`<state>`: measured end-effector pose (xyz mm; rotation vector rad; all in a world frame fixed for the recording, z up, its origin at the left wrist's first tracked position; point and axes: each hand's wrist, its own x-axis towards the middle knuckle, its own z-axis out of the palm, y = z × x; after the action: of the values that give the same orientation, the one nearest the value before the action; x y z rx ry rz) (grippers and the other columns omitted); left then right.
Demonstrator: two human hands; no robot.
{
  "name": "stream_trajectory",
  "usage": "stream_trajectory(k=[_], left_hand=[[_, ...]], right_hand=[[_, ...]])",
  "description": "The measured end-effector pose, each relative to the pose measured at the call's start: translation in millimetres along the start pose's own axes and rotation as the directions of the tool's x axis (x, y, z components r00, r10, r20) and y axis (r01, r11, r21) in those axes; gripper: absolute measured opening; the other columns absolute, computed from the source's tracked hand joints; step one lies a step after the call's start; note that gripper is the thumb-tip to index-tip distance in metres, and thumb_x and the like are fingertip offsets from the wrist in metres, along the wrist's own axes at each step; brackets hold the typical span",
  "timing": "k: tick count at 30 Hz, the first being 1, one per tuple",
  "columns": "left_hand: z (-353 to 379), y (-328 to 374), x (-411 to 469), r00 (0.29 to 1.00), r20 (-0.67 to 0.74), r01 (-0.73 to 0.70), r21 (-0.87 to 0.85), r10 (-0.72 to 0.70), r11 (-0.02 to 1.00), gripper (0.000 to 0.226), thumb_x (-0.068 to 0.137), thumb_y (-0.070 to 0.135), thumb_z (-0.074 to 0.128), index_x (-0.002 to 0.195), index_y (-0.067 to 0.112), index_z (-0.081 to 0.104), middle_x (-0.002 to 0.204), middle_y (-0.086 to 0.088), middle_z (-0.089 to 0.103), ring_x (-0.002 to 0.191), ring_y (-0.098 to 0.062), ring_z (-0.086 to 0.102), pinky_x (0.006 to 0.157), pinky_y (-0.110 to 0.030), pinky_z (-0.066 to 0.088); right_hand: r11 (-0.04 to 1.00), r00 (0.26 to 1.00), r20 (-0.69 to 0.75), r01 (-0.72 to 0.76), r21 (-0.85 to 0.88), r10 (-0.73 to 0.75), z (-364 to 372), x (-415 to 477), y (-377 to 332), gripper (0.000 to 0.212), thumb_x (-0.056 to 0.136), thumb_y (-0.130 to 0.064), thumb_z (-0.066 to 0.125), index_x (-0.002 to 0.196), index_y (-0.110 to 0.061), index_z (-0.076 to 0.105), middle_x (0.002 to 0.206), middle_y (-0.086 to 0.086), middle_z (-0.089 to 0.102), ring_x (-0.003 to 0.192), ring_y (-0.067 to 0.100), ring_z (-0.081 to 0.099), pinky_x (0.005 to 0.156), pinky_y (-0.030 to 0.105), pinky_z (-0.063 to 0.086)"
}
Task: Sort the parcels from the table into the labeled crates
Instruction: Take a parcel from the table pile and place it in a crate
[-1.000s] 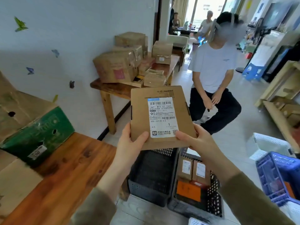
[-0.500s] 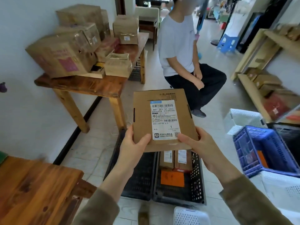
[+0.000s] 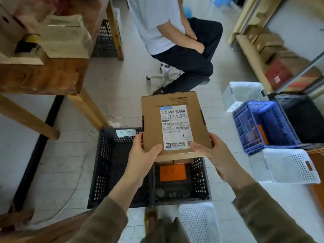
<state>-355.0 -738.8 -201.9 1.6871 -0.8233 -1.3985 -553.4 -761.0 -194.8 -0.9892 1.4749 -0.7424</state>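
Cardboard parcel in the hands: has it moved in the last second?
Yes: the parcel has come down toward the right black crate, now covering its far half.

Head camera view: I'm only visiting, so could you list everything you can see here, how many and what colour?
parcel: 1, brown with white label, held above the black crates.
black crates: 2, black, side by side on floor below it.
orange item: 1, orange, in the right-hand black crate.
blue crate: 1, blue, floor, right.
dark crate: 1, black, right of the blue crate.
white crates: 3, white, floor, right and bottom edge.
wooden table: 1, brown, upper left, blurred boxes on it.
under-table crate: 1, black, upper left.
shelf: 1, pale wood, upper right, cartons on it.
seated person: 1, white shirt, dark trousers, top centre.
left hand: 1, grips parcel's lower left corner.
right hand: 1, grips its lower right corner.
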Motion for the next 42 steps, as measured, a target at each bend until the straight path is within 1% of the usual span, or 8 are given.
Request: stream_trajectory(k=[7, 12, 17, 20, 24, 33, 38, 42], left_hand=[[40.7, -39.9, 48.6, 0.989, 0.016, 0.145, 0.089, -0.147, 0.985, 0.058, 0.089, 0.026, 0.063, 0.139, 0.019, 0.035, 0.112, 0.012, 0.053, 0.093, -0.001, 0.052, 0.064, -0.011, 0.041], [66.1, -77.4, 75.0, 0.974, 0.009, 0.221, 0.155, -0.225, 0.963, 0.061, 0.089, 0.026, 0.063, 0.142, 0.019, 0.034, 0.124, 0.007, 0.052, 0.106, -0.009, 0.05, 0.079, -0.016, 0.043], [96.0, -122.0, 102.6, 0.933, -0.034, 0.359, 0.176, -0.359, 0.917, 0.063, 0.089, 0.026, 0.063, 0.141, 0.016, 0.03, 0.124, 0.004, 0.051, 0.102, -0.009, 0.049, 0.07, -0.013, 0.045], [113.8, -152.8, 120.9, 0.891, -0.067, 0.453, 0.166, -0.449, 0.876, 0.06, 0.088, 0.026, 0.064, 0.138, 0.014, 0.032, 0.113, 0.006, 0.048, 0.094, -0.01, 0.048, 0.052, -0.012, 0.041], [133.4, -199.2, 143.5, 0.864, -0.101, 0.504, 0.164, -0.494, 0.848, 0.058, 0.087, 0.03, 0.065, 0.135, 0.013, 0.037, 0.119, 0.003, 0.053, 0.099, -0.014, 0.05, 0.076, -0.024, 0.043], [157.4, -323.6, 190.0, 0.769, -0.15, 0.639, 0.177, -0.621, 0.748, 0.061, 0.082, 0.036, 0.07, 0.129, 0.009, 0.041, 0.116, -0.001, 0.054, 0.096, -0.016, 0.05, 0.072, -0.024, 0.043], [160.4, -390.1, 210.5, 0.759, -0.224, 0.651, 0.278, -0.611, 0.706, 0.071, 0.073, 0.041, 0.077, 0.127, 0.009, 0.043, 0.124, -0.007, 0.052, 0.108, -0.023, 0.052, 0.075, -0.03, 0.045], [163.6, -435.3, 231.6, 0.743, -0.24, 0.667, 0.327, -0.624, 0.669, 0.072, 0.073, 0.04, 0.078, 0.127, 0.009, 0.044, 0.125, -0.009, 0.054, 0.113, -0.026, 0.053, 0.093, -0.039, 0.048]], right_hand=[[0.993, 0.994, -0.016, -0.112, -0.046, 0.111, -21.4, 52.0, 49.7, 0.069, 0.074, -0.027, 0.077, 0.134, -0.02, 0.044, 0.114, -0.008, 0.061, 0.103, 0.008, 0.059, 0.081, 0.023, 0.05], [0.975, 0.976, 0.013, -0.217, -0.04, 0.218, -33.8, 83.1, 97.4, 0.068, 0.074, -0.023, 0.077, 0.132, -0.02, 0.044, 0.115, -0.006, 0.062, 0.104, 0.012, 0.06, 0.086, 0.027, 0.049], [0.94, 0.936, 0.079, -0.342, -0.01, 0.342, -46.8, 116.0, 154.1, 0.07, 0.073, -0.019, 0.077, 0.134, -0.019, 0.042, 0.116, -0.003, 0.063, 0.105, 0.013, 0.06, 0.082, 0.026, 0.05], [0.908, 0.903, 0.11, -0.419, 0.006, 0.416, -53.4, 134.3, 187.9, 0.074, 0.07, -0.019, 0.078, 0.135, -0.016, 0.043, 0.116, 0.0, 0.064, 0.105, 0.017, 0.062, 0.082, 0.029, 0.051], [0.858, 0.856, 0.118, -0.511, 0.044, 0.504, -57.9, 154.5, 230.6, 0.072, 0.07, -0.015, 0.077, 0.134, -0.015, 0.044, 0.113, 0.002, 0.066, 0.098, 0.018, 0.065, 0.074, 0.028, 0.052], [0.765, 0.758, 0.101, -0.642, -0.058, 0.644, -47.7, 200.4, 352.3, 0.073, 0.069, -0.014, 0.08, 0.133, -0.011, 0.046, 0.114, 0.004, 0.064, 0.104, 0.023, 0.062, 0.096, 0.044, 0.049], [0.704, 0.692, 0.127, -0.696, -0.143, 0.71, -32.6, 223.0, 407.1, 0.06, 0.075, -0.01, 0.075, 0.128, -0.007, 0.048, 0.108, 0.001, 0.062, 0.088, 0.008, 0.056, 0.071, 0.021, 0.041], [0.642, 0.63, 0.131, -0.736, -0.217, 0.766, -21.3, 245.9, 449.5, 0.066, 0.074, -0.01, 0.077, 0.132, -0.004, 0.045, 0.127, 0.009, 0.059, 0.105, 0.018, 0.055, 0.094, 0.03, 0.036]])
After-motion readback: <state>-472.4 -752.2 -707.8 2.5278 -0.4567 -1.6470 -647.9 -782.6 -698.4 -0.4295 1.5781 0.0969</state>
